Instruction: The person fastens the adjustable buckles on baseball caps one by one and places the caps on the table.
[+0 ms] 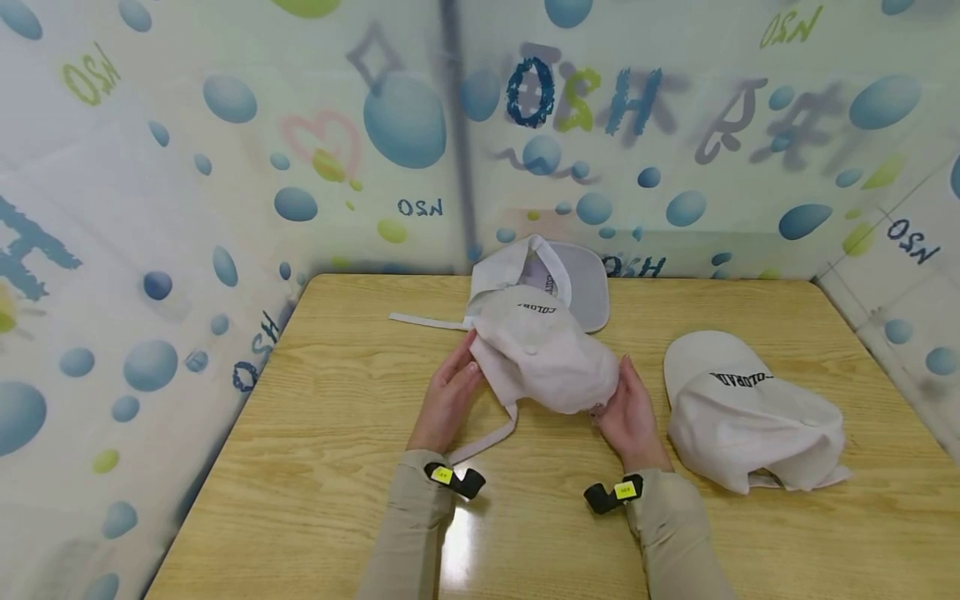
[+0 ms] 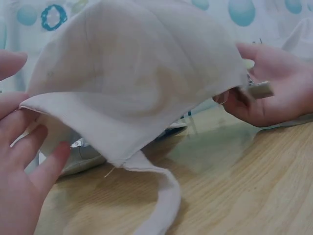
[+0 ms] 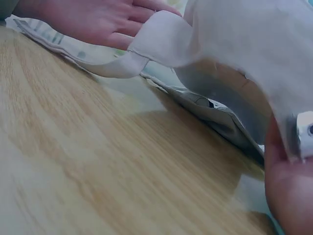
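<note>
In the head view a white baseball cap [image 1: 543,358] with dark lettering is held up between both hands, tilted, its loose back strap [image 1: 487,440] hanging down. My left hand [image 1: 446,400] holds its left edge; in the left wrist view the fingers [image 2: 29,147] reach under the edge while the thumb stands apart. At the other edge my right hand [image 1: 633,417] grips the cap by the metal buckle [image 3: 305,133]. The right fingertips are partly hidden behind the cloth. Behind the held cap, another white cap [image 1: 588,283] lies upturned on the table, its inside showing.
A third white cap [image 1: 753,417] with dark lettering sits on the wooden table [image 1: 315,400], to the right of my right hand. A loose strap [image 1: 427,321] extends left from the upturned cap. Walls printed with bubbles [image 1: 405,121] border the table's back and sides.
</note>
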Tool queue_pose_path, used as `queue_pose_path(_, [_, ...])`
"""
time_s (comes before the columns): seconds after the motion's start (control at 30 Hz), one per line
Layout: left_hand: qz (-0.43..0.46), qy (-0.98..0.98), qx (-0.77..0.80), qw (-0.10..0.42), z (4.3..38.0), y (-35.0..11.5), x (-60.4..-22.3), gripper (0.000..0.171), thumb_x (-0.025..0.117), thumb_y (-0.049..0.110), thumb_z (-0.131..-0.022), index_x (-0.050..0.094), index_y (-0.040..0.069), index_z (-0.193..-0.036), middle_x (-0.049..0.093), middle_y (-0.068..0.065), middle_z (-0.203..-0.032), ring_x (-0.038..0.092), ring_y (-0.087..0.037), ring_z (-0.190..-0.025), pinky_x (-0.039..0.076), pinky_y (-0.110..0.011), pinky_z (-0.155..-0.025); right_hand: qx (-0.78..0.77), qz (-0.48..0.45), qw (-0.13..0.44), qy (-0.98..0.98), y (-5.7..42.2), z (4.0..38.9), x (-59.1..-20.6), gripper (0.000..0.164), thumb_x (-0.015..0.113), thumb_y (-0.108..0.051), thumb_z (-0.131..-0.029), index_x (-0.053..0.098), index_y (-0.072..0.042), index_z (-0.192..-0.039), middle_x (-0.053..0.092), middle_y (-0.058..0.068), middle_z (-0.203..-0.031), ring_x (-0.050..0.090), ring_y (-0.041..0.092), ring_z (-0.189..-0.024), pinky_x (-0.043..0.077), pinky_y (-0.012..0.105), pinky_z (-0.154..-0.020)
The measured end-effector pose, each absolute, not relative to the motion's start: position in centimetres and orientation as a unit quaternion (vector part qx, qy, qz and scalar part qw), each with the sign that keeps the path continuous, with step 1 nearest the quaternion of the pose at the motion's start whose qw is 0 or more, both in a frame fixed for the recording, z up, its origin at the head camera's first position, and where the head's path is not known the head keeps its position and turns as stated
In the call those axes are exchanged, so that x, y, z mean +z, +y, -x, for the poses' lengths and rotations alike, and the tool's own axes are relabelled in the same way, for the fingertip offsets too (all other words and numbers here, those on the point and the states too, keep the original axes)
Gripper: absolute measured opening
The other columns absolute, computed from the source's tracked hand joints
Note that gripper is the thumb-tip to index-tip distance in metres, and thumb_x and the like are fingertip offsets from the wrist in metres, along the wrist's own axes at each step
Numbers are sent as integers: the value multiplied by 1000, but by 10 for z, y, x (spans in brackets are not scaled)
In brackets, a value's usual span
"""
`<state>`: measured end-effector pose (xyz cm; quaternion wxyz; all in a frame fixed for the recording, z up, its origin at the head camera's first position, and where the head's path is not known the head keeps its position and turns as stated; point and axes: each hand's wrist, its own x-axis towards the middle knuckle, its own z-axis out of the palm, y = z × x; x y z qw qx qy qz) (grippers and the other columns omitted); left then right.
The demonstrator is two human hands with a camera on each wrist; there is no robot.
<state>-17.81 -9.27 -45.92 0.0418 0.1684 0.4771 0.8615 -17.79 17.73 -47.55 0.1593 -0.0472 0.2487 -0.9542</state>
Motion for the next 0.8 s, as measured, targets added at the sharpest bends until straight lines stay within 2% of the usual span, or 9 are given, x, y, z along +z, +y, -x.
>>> queue_pose_path(0.1, [-166,477,863,28,179,-93,-460,48,40,6,-94,26,10,-140,24,-6,-144,25,-21,-130,16,-39,-106,-959,59,156,230,178,177,-476,34,32,-38,-96,53,-15,-109,56,-1,-103,50,13,-92,39,27,-74])
queue_pose_path(0.3, [-156,474,866,17,179,-93,-460,50,41,7,-94,23,10,-141,22,-8,-145,25,-20,-130,17,-39,-106,-953,98,157,241,176,173,-474,41,24,-36,-98,57,-15,-109,57,-1,-108,51,12,-97,40,26,-81])
queue_pose_path(0.4, [-156,468,870,15,179,-93,-460,51,41,6,-94,21,9,-141,20,-9,-145,25,-21,-130,17,-39,-106,-943,114,157,270,173,171,-473,40,21,-27,-99,58,-14,-107,58,-1,-105,51,12,-95,40,25,-80])
queue_pose_path(0.5, [-155,464,872,13,179,-93,-460,51,40,6,-94,21,9,-141,20,-8,-145,24,-21,-130,17,-39,-106,-924,122,158,325,170,169,-471,35,25,-13,-99,60,-13,-107,58,-1,-104,51,11,-94,41,24,-80])
queue_pose_path(0.6, [-152,461,874,12,179,-94,-460,50,38,5,-95,21,10,-142,21,-6,-145,24,-19,-130,17,-38,-106,-905,119,157,378,167,168,-469,31,35,-1,-94,61,-11,-106,59,1,-103,52,13,-93,41,24,-80])
queue_pose_path(0.73, [-145,458,877,8,180,-94,-461,51,37,4,-94,20,11,-142,21,-5,-146,24,-19,-130,18,-37,-106,-884,109,176,418,165,167,-468,26,45,1,-90,61,-13,-104,59,1,-100,54,12,-91,44,24,-78])
queue_pose_path(0.8, [-139,459,877,7,180,-95,-461,52,38,3,-94,21,12,-142,21,-4,-146,23,-18,-130,19,-35,-105,-875,117,200,424,164,167,-468,23,46,-1,-91,60,-13,-104,59,2,-99,56,13,-90,46,25,-76])
